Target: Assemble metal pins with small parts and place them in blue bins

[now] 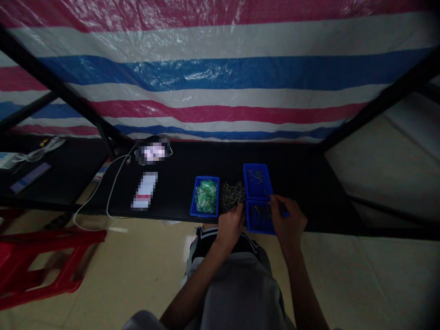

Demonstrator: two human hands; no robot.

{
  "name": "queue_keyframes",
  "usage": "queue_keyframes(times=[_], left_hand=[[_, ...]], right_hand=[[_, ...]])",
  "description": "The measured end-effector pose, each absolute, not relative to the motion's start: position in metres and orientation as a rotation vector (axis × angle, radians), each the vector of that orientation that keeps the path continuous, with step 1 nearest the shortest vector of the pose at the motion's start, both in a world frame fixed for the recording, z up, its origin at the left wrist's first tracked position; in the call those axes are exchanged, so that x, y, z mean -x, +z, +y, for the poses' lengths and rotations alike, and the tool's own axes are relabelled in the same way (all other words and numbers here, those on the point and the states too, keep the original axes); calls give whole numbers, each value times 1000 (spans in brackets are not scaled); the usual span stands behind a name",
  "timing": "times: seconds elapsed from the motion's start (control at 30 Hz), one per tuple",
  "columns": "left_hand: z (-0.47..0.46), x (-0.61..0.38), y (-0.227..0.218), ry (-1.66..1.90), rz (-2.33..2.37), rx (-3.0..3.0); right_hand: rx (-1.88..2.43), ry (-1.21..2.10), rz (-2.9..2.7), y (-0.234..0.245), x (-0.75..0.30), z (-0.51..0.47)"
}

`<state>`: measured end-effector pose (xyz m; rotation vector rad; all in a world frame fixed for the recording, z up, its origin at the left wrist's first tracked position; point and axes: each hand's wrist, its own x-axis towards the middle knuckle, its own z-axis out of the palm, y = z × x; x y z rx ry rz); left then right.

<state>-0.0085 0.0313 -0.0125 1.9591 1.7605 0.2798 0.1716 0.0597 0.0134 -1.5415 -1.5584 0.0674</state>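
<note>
A pile of thin metal pieces [233,193], nails or screws by their shape, lies loose on the black table. At its near edge is my left hand [231,225], fingers closed together; whatever they hold is hidden. To the right, a blue tray [256,187] contains a few similar pieces. Touching its near side, a second blue tray [251,227] holds several more. My right hand [289,222] is over the right part of this nearer tray, thumb and forefinger pinched close to where the trays meet. Anything in that pinch is too small to make out.
Left of the pile stands a blue tray [193,211] of green, clear-looking small parts [206,196]. Farther left lie a blurred white item [145,191], a blurred device [153,151] and a white cable [109,199]. A red stool [68,270] is at lower left; striped sheeting [220,73] hangs behind.
</note>
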Motion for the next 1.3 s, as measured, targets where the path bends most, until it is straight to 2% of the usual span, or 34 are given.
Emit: queue_keyframes(times=[0.93, 1.1, 1.3], left_hand=[[29, 8, -6, 272, 1910, -1829], [17, 11, 8, 600, 1839, -1767], [1, 29, 32, 907, 1637, -1591]], right_hand=[[1565, 164, -1529, 10, -169, 46], [1491, 179, -1562, 17, -163, 41], [1119, 365, -1941, 18, -132, 24]])
